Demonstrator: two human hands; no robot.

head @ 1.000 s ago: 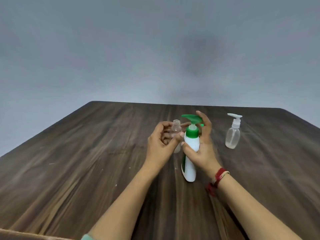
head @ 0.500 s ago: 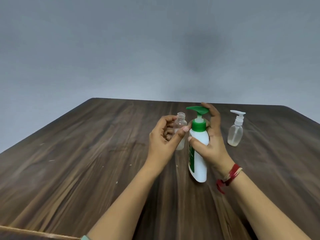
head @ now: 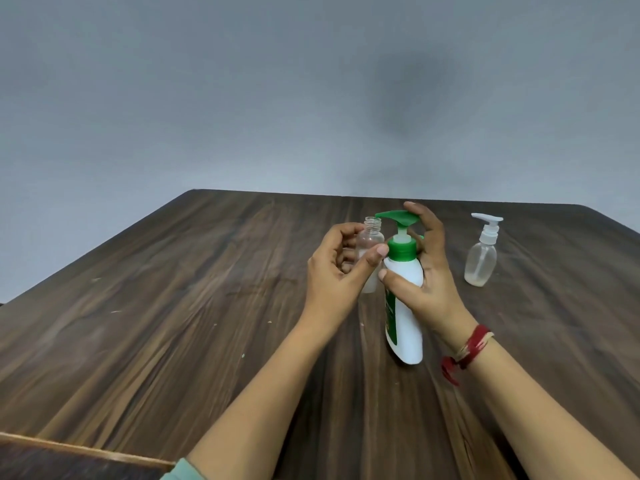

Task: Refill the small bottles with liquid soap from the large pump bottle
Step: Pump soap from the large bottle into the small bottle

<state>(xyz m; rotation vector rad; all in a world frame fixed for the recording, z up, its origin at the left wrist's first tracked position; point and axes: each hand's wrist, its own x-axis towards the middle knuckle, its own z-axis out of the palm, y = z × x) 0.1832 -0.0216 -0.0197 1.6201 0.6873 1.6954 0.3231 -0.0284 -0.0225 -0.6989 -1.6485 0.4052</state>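
Observation:
A large white pump bottle (head: 405,320) with a green collar and green pump head stands tilted on the dark wooden table (head: 173,306). My right hand (head: 427,278) grips its upper body, with a finger on the pump head. The nozzle points left over a small clear bottle (head: 370,242) with an open threaded neck. My left hand (head: 337,271) holds that small bottle upright just left of the pump bottle; most of its body is hidden by my fingers. A second small clear bottle (head: 481,258) with a white pump cap stands alone to the right.
A grey wall rises behind the table's far edge. The table's near-left edge (head: 86,452) shows a light wooden strip. A red thread band (head: 465,351) sits on my right wrist.
The pump head has risen from its pressed position a second ago. The pump bottle and both hands sit slightly to the right and the view has tilted a little.

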